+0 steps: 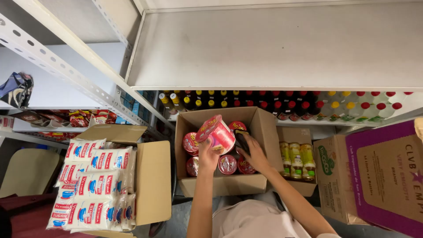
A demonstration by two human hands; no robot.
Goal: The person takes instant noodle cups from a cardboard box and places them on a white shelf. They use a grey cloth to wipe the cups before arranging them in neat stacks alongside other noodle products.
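Observation:
My left hand (pixel 207 154) grips a red and pink noodle cup (pixel 217 133), lifted and tilted above an open cardboard box (pixel 224 184). My right hand (pixel 252 152) reaches into the same box and closes on a dark object (pixel 242 141) among several more red-lidded cups (pixel 228 164) standing inside. Both forearms come up from the bottom of the view.
An open box of white and red bags (pixel 92 185) stands at the left. A small box of jars (pixel 296 159) and a purple and brown carton (pixel 383 176) are at the right. Rows of capped bottles (pixel 282 103) line the low shelf under a bare metal shelf (pixel 282 48).

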